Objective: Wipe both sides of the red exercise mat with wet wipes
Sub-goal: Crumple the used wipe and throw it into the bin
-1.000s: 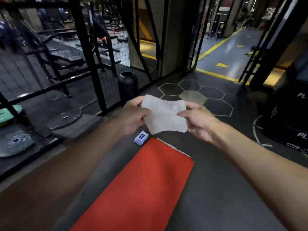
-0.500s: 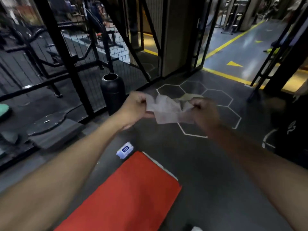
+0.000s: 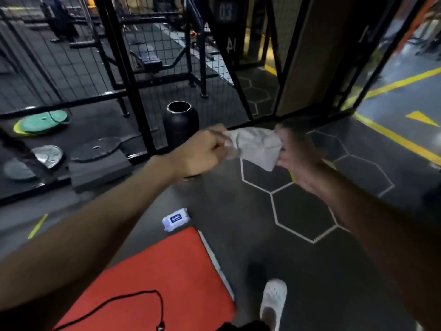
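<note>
The red exercise mat [image 3: 162,271] lies flat on the dark floor at the lower left, with a thin black cord [image 3: 133,299] hanging in front of it. A white pack of wet wipes [image 3: 175,219] rests on the floor just beyond the mat's far corner. High above the floor I hold a white wet wipe [image 3: 256,145] between both hands. My left hand [image 3: 202,151] grips its left edge in a fist. My right hand [image 3: 296,154] pinches its right edge and is blurred.
A black cylindrical bin [image 3: 180,121] stands by the black mesh cage frame [image 3: 128,75]. Weight plates [image 3: 95,145] lie on the floor at the left. My white shoe [image 3: 273,301] stands on the floor right of the mat. White hexagon lines mark the floor [image 3: 307,211].
The view has tilted down and swung left, so more of the mat, the cord and my shoe show. Both hands still hold the wipe, now more bunched between them.
</note>
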A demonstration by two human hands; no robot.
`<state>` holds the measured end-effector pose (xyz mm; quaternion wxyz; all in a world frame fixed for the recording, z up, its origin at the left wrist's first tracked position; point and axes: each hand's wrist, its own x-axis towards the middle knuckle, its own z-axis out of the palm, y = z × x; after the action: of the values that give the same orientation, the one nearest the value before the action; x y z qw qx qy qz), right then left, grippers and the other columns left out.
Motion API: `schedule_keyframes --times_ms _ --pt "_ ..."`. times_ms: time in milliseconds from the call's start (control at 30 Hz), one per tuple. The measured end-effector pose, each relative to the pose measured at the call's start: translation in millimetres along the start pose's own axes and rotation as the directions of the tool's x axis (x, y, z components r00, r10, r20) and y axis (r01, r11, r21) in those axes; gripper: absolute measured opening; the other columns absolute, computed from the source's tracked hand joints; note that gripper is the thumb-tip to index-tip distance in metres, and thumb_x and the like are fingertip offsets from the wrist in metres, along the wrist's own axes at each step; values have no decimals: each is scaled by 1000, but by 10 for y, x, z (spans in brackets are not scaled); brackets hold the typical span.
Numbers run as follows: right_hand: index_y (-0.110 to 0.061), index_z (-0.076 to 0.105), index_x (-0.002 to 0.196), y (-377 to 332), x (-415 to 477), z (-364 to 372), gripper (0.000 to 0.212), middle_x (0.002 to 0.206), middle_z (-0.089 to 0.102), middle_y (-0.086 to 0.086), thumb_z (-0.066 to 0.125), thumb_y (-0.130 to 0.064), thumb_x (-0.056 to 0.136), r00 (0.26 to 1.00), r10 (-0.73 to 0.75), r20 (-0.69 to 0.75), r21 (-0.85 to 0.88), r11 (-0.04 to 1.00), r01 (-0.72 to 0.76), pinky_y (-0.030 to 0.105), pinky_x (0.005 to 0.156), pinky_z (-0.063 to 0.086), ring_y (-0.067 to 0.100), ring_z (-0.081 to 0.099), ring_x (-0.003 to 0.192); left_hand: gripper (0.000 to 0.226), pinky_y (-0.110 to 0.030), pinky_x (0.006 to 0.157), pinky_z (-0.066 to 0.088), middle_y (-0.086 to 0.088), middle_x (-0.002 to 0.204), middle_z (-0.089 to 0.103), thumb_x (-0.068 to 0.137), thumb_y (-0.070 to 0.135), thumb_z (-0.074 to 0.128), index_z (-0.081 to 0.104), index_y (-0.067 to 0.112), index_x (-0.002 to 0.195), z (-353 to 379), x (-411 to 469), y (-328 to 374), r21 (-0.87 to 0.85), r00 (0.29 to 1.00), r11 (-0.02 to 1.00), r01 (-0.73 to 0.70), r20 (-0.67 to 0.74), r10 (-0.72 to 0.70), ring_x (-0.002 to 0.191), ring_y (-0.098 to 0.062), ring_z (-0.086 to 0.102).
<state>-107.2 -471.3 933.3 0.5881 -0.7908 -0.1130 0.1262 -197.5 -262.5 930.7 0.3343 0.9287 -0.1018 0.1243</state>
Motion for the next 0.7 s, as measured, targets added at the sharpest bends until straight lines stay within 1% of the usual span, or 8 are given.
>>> schedule_keyframes --times_ms 67,100,167,233,333,467,600,700 --pt "-16 60 74 81 369 -40 22 82 65 10 65 -33 88 994 -103 -44 -67 993 99 30 64 51 23 62 78 45 -23 70 43 1 82 54 86 49 53 65 9 67 243 371 -128 -42 990 995 95 -103 -99 75 -7 54" --pt "-17 57 74 150 643 -89 20 76 60 4 69 -29 86 985 -163 -53 -130 979 155 21 56 44 18 57 72 47 -28 68 46 -3 76 56 90 46 57 63 8 62 413 624 -235 -73 974 992 104 -196 -117 70 -9 55" --pt "-17 54 86 281 1075 -122 16 79 54 -3 70 -16 83 968 -248 -45 -268 936 227 11 50 34 12 50 70 40 -34 62 52 -10 66 60 94 22 62 62 3 59 707 1020 -426 -198 924 971 136 -327 -196 61 -11 56" --pt "-16 52 99 360 1553 -115 26 88 53 -3 66 -5 81 949 -313 45 -322 894 310 8 59 35 11 49 76 25 -36 57 54 -12 64 63 91 -1 59 59 -6 66 909 1410 -623 -498 873 845 195 -305 -381 58 -12 60" --pt "-8 61 107 339 2210 -23 28 97 61 1 64 1 81 928 -290 232 -304 885 352 16 68 38 17 57 88 13 -37 53 53 -6 63 60 84 -17 54 49 -5 82 1102 1859 -836 -785 748 576 228 -237 -619 58 -15 61" --pt "-9 70 115 259 2833 323 34 101 68 3 62 4 85 848 -209 487 -260 892 369 11 66 46 12 64 90 17 -48 70 60 -11 82 63 96 6 58 54 -4 108 1056 2216 -1207 -898 556 376 231 -195 -808 69 -21 64" --pt "-4 73 107 227 3267 920 28 98 67 15 57 10 88 722 -219 656 -230 854 467 39 81 51 23 65 92 27 -41 68 60 -19 88 61 94 3 62 53 -11 114 900 2204 -1725 -927 426 333 173 -235 -874 75 -25 61" --pt "-14 62 124 303 3644 1500 40 110 60 8 64 2 88 730 -194 655 -265 846 463 36 87 53 20 64 97 15 -37 62 60 -19 86 61 93 -3 61 55 -9 105 820 2175 -2209 -933 285 330 143 -280 -917 69 -21 62"
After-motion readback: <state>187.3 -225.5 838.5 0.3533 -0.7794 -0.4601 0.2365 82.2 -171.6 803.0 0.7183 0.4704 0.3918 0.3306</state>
